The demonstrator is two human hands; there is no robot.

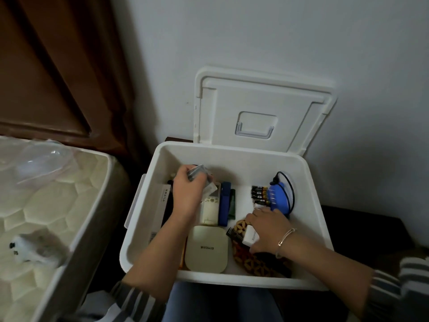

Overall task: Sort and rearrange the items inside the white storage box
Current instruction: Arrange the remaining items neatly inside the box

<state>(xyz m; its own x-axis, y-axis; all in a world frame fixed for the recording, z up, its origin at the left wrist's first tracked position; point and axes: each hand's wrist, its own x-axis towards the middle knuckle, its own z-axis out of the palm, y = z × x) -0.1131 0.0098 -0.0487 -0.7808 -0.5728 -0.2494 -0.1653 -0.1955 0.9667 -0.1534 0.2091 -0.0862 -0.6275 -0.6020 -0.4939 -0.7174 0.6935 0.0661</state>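
White storage box (311,228), smooth rounded plastic, sits open beside a quilted mattress (46,205). Left hand (189,196) curls around crinkly silver packets (197,172); right hand (269,228) grips a small white block (251,235) inside.

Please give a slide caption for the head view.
Left hand grips packets, right hand holds a white block, inside the open white box.
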